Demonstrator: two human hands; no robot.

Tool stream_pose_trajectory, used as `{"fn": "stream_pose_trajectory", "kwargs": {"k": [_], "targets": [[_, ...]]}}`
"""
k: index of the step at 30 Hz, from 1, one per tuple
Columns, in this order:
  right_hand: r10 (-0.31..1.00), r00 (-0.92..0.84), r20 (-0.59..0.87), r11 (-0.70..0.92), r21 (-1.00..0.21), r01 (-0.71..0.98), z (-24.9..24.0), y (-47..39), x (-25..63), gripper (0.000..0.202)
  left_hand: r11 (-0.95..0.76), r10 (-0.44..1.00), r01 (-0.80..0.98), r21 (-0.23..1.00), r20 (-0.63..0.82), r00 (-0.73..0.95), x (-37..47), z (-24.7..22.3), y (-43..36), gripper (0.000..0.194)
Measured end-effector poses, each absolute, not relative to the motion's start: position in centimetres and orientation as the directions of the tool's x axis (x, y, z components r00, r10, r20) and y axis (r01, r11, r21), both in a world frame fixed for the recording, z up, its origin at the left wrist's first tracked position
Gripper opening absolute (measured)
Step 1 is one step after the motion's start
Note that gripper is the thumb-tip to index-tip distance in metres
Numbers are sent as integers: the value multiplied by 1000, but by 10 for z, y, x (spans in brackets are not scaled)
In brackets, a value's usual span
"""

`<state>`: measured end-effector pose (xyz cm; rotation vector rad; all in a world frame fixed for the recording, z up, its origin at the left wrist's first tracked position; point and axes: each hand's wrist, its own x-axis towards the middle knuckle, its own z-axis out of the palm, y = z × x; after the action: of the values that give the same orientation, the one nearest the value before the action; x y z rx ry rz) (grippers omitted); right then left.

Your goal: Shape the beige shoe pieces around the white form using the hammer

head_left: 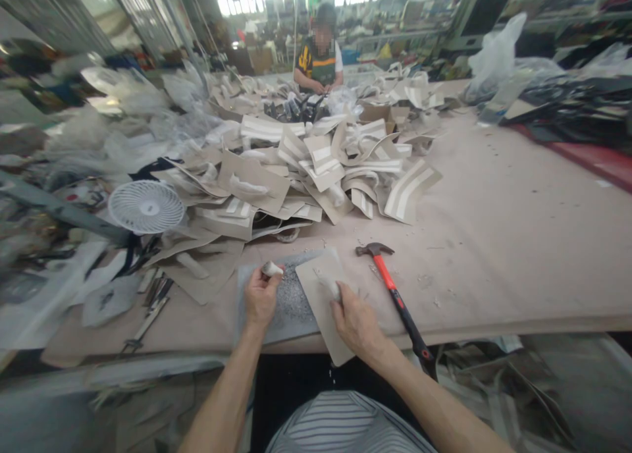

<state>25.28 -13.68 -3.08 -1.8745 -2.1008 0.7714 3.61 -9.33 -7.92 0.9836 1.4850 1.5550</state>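
A striped shirt [345, 423] fills the bottom edge, and two bare forearms reach up from it to the table's near rim. The left hand [260, 296] is closed around a small white piece [271, 268], pinched at its fingertips above a grey pad [289, 301] speckled with tiny bits. The right hand [355, 321] presses flat-fingered on a beige cut panel [323, 295], gripping a small white bit at the panel's middle; the panel lies partly over the pad and overhangs the table edge. Just right of it a hammer [399, 301] with a red and black handle lies on the pale table [503, 242], its head pointing away. Beyond the hands a wide heap of beige and white cut pieces [306, 170] spreads across the surface. A small white fan [146, 207] sits to the left among scraps and metal tools. At the far end a person [320, 61] sits working, with clear plastic bags [494, 58] and dark material piled right, under bright ceiling lights.
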Motion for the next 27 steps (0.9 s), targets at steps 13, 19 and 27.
{"fn": "stream_pose_trajectory", "kwargs": {"k": [13,19,27], "targets": [[956,-206,-211,38,-604,796,-31,-144,238,61,-7,927,116,993,50,-372,41,-83,-97,38],[953,46,-300,-301,-953,21,-36,-116,253,38,7,936,120,993,36,-351,39,-89,-95,38],[946,-256,-198,-292,-866,-407,-27,-102,292,48,51,933,100,994,-12,-359,38,-98,-95,46]]}}
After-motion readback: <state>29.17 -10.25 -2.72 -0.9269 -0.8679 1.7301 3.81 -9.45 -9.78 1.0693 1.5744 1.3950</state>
